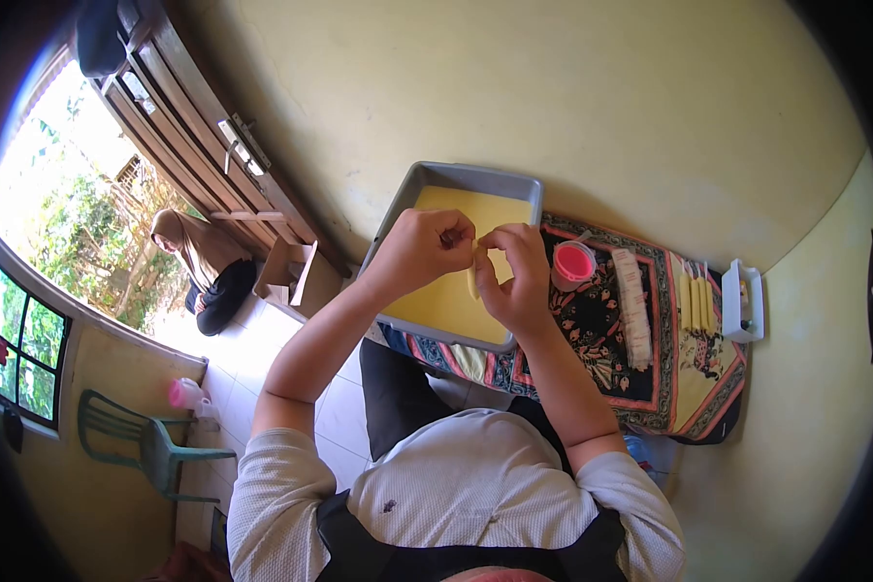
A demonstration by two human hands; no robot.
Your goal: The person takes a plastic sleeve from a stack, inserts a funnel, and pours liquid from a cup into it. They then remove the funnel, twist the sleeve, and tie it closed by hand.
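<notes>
Both my hands are together above a grey tub (506,181) with a yellow fill, which looks liquid. My left hand (429,244) is closed, fingertips pinching near the top of a slim yellow tube (472,282). From the other side my right hand (516,274) grips the same tube, thumb and fingers closed around its upper end. The tube hangs down over the yellow fill; its top is hidden by my fingers. Right of the tub stands a pink cup (574,262) with a handle or spoon sticking out.
On the patterned cloth (592,335) lie a long pale packet (632,308) and several yellow tubes (695,301) with thin whitish ends. A white tray (743,303) sits at the far right. Left are a green chair (155,446), an open cardboard box (289,272) and a seated person (204,257) by the door.
</notes>
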